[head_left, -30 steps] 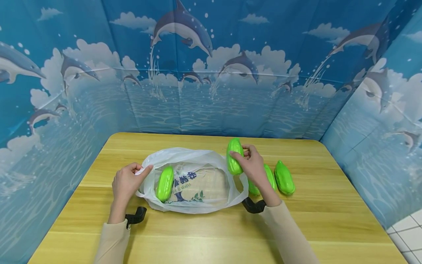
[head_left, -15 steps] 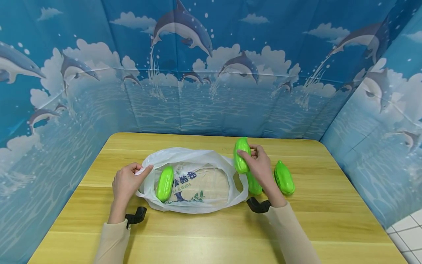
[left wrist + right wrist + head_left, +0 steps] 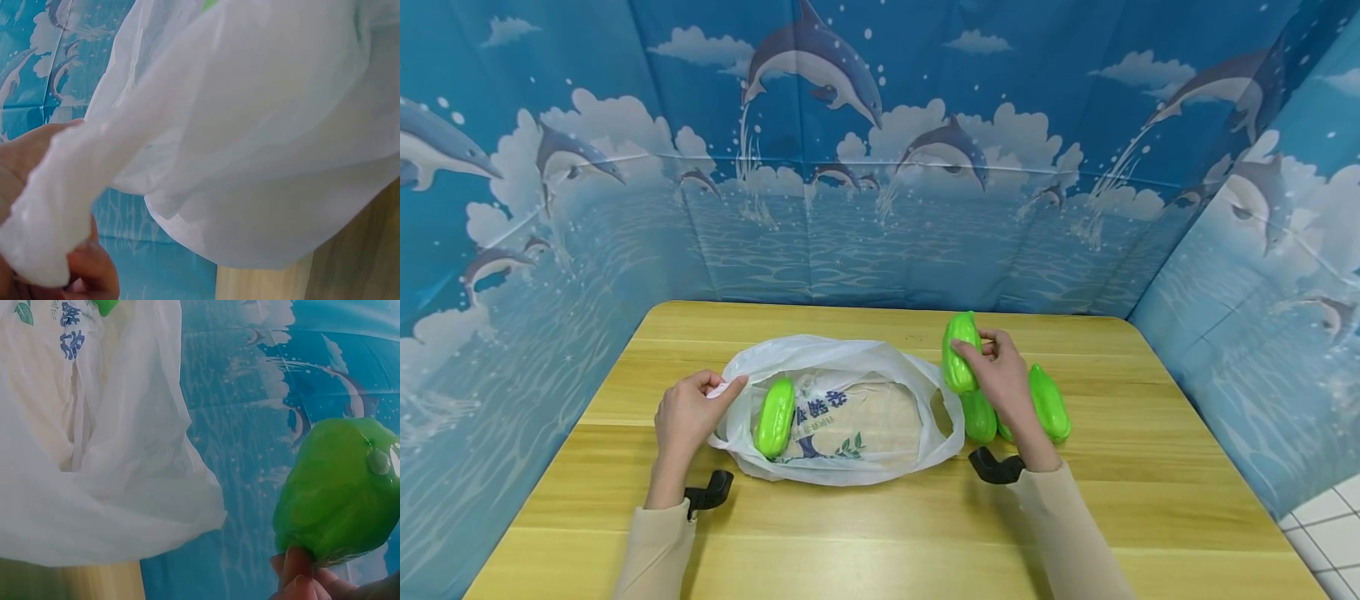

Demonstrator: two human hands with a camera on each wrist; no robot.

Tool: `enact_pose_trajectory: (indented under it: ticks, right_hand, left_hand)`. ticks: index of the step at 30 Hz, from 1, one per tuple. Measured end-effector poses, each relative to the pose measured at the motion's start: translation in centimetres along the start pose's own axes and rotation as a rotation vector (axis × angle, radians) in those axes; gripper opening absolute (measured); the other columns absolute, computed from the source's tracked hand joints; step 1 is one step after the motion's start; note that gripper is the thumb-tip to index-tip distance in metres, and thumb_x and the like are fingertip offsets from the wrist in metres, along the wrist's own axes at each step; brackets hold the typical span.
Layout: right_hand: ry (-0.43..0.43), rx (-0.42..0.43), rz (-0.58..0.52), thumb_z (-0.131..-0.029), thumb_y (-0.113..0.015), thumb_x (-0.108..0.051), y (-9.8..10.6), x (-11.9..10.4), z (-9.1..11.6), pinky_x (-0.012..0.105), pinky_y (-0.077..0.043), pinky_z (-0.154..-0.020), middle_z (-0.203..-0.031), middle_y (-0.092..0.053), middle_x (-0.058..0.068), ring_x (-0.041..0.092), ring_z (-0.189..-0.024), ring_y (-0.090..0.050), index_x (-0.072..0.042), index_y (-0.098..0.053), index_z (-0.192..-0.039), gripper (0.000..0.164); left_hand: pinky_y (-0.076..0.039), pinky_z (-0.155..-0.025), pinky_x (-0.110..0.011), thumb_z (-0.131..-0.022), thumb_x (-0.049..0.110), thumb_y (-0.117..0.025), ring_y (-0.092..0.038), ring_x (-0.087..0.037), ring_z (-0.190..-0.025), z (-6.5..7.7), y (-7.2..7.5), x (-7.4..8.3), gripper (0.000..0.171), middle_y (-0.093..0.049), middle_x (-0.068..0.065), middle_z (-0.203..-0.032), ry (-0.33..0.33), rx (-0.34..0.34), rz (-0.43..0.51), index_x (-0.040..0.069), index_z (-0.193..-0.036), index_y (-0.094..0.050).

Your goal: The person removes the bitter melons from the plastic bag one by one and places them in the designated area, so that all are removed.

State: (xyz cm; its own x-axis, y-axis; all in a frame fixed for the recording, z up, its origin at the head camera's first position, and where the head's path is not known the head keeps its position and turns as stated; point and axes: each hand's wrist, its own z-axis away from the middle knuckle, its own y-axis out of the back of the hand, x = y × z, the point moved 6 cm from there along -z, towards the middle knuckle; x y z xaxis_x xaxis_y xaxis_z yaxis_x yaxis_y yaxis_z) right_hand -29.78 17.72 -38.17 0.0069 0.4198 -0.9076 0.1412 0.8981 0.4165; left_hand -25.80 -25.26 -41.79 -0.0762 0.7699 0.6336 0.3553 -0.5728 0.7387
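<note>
In the head view a white plastic bag (image 3: 820, 350) lies with its mouth open on the table. My left hand (image 3: 688, 417) pinches the handle at its left end; the left wrist view shows the gathered plastic (image 3: 69, 194) between finger and thumb. My right hand (image 3: 1000, 375) grips a glossy, bright green, oblong fruit-like piece (image 3: 959, 354), raised just right of the bag. The right wrist view shows the rounded end of this green piece (image 3: 340, 487) above the fingertips. Inside the bag, at its left, lies a similar green piece (image 3: 775, 418).
Beside the green piece in the bag is a beige packet (image 3: 880, 417) with blue lettering and a leaf print. More green pieces lie right of the bag, one under my right hand (image 3: 979, 418) and one farther right (image 3: 1051, 407). A dolphin-print curtain (image 3: 880, 233) stands behind the wooden table (image 3: 850, 542).
My right hand has moved to the right with the green fruit-like piece, away from the bag's right edge. The left hand and the bag have stayed put.
</note>
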Motion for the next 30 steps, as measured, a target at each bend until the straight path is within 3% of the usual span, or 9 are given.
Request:
enact_pose_trajectory:
  ticks: [30]
  right_hand:
    - [-0.047,0.1,-0.005,-0.086,-0.063,-0.052,3.3,1.4,-0.2,0.029,-0.046,-0.065,-0.1,-0.052,0.013,0.02,-0.079,-0.053,-0.004,-0.042,-0.134,0.071]
  left_hand:
    - [-0.032,-0.051,-0.033,-0.082,0.059,-0.064,-0.047,-0.02,-0.056,0.0,-0.1,0.0,0.048,-0.05,-0.001,-0.06,-0.003,-0.003,0.004,0.011,-0.079,-0.063]
